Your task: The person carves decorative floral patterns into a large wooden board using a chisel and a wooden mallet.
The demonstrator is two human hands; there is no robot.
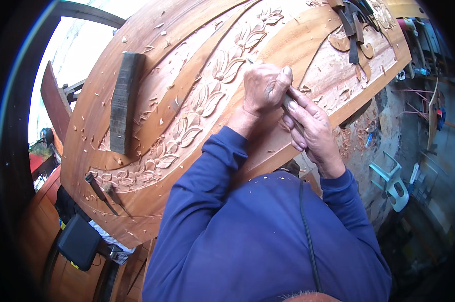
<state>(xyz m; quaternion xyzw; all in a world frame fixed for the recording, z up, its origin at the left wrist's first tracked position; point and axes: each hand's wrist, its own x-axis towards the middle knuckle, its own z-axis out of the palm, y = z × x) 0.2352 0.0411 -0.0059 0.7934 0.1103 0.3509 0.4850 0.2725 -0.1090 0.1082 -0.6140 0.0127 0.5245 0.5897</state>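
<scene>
A large wooden panel [282, 43] with carved leaves and curling bands lies in front of me, scattered with shavings. My left hand [265, 88] is closed around the forward part of a slim carving tool [291, 103], over the carved leaf band. My right hand [310, 131] grips the same tool behind it, fingers wrapped round its shaft. The tool's working end is too small to make out clearly. A dark wooden block [127, 103] lies on the panel to the left. Two narrow tools [99, 191] rest near the lower-left corner, and several more [353, 27] are piled at the top right.
A pale plastic chair [391, 186] stands on the debris-strewn floor [363, 136] at right, near leaning boards and rods. At lower left are a black case [79, 241] and wooden pieces [41, 206]. A tilted board [56, 103] stands beyond the panel's left edge.
</scene>
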